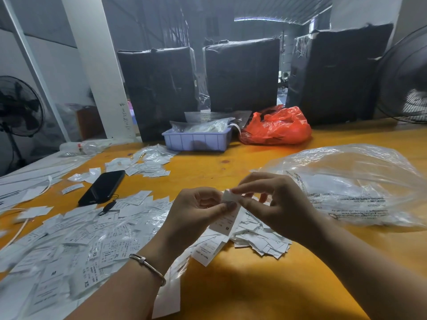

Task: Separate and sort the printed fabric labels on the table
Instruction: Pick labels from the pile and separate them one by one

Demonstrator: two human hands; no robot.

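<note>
Labels lay scattered over the orange surface in loose heaps, so by my judgement the sorting was only part done. A small pile sat just beyond the hands, a wider spread covered the left side, and a further cluster lay near the blue tray; whether any of these was a finished group I could not tell.

Above the small pile, the left hand pinched the upper end of a hanging strip of labels between thumb and fingers. The right hand pinched the top label, its remaining fingers loosely curled, seemingly about to peel one label free.

Readable print: "M" on the held strip and "MADE IN CHINA" on a label just below it; "XS", "XL" and "M" on labels in the left spread. The clear plastic bag on the right carried a warning text, with "ATTENZIONE" partly legible.
</note>
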